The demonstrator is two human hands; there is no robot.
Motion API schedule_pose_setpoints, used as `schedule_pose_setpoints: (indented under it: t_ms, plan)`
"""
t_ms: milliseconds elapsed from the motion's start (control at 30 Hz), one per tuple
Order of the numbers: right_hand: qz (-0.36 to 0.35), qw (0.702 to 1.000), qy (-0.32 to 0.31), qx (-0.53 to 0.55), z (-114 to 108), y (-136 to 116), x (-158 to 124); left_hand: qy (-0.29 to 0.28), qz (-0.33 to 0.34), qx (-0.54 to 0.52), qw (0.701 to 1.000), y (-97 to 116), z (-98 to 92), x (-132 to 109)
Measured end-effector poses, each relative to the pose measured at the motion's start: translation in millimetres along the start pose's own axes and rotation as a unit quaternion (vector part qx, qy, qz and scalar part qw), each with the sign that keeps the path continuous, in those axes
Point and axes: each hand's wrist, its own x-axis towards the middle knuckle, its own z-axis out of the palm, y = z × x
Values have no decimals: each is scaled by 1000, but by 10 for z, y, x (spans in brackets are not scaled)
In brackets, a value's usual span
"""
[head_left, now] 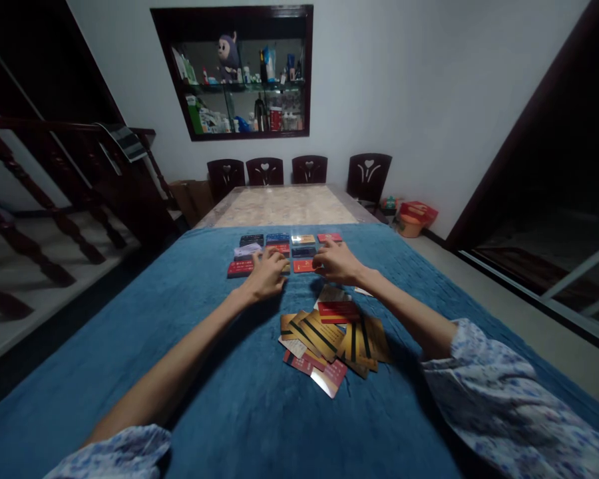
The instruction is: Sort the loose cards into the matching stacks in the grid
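Observation:
Bank-style cards lie in rows on a blue cloth [219, 319]. My left hand [267, 273] rests over the near left part of the rows, fingers bent and apart, beside a dark red card [239, 268] and below a lilac card [247, 251]. A gold card under it is partly covered. To the right, my right hand [337, 263] hovers palm down with bent, spread fingertips next to an orange card [303, 265]. No card shows in its fingers, though their undersides are hidden. Nearer to me is a loose pile of gold cards [323, 334], with red ones [337, 311] among them.
Beyond the cloth the bare marble tabletop [284, 205] continues towards several dark chairs [369, 174]. A wooden railing [54, 173] runs along the left. At the right, an orange bucket [410, 225] with a red bag stands on the floor. A shelf niche [244, 80] is set in the wall.

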Motion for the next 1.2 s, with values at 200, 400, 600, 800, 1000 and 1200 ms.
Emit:
schedule_pose_setpoints:
  t_ms: [200, 400, 600, 800, 1000, 1200]
  plan:
    - [-18, 999, 45, 8, 63, 103, -403, 23, 44, -24, 998, 264, 49, -61]
    - [-40, 996, 78, 29, 289, 241, -697, 18, 80, -46, 996, 499, 104, -111]
    - [-60, 994, 76, 51, 391, 279, -883, -6, 118, -61, 991, 672, 179, -156]
    - [-81, 992, 52, 84, 417, 263, -973, -43, 146, -65, 986, 782, 209, -213]
    - [-102, 989, 53, 96, 471, 280, -1014, -53, 150, -72, 985, 809, 223, -219]
    - [-113, 987, 46, 103, 471, 282, -1035, -41, 169, -64, 983, 778, 287, -200]
